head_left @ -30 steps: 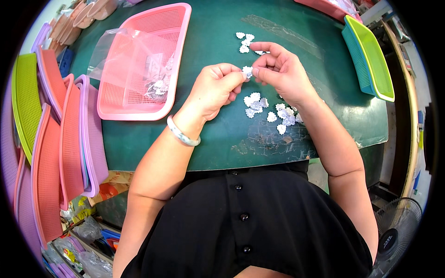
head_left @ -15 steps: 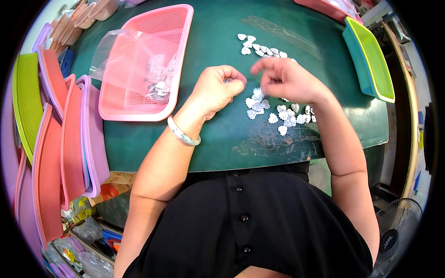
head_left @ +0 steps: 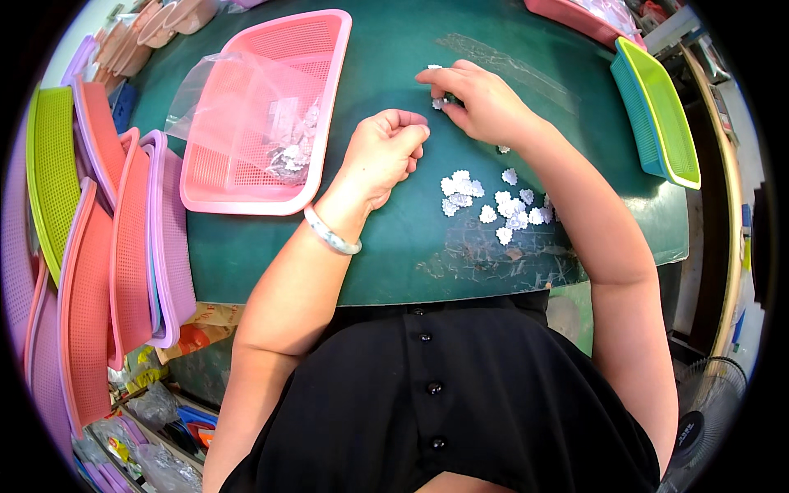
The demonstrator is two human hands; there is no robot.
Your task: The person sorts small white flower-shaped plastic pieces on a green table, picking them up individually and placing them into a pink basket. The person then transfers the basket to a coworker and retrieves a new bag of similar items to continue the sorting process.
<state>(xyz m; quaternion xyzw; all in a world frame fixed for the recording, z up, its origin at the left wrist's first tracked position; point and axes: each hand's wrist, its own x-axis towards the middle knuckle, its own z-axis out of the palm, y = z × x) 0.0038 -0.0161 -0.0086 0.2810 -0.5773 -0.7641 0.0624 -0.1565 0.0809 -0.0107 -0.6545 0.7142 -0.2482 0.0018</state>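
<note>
Where the green table stands: in front.
Pink mesh basket: on the left.
Left hand: curled closed.
Right hand: tips at a frilly white piece; can't tell if pinching.
Other frilly pieces: nearer the body, by the right forearm.

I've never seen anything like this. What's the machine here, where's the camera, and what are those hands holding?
There's no machine: these are a person's bare hands, seen from above by a wide, edge-bending camera worn on their head. Small white scalloped pieces lie in loose groups on the green tabletop. The left hand is curled closed; whether anything is inside can't be seen. The right hand's fingertips are at another piece, though the grip isn't clear. Toward the left, a pink basket contains similar-looking pieces and part of a clear bag.
</note>
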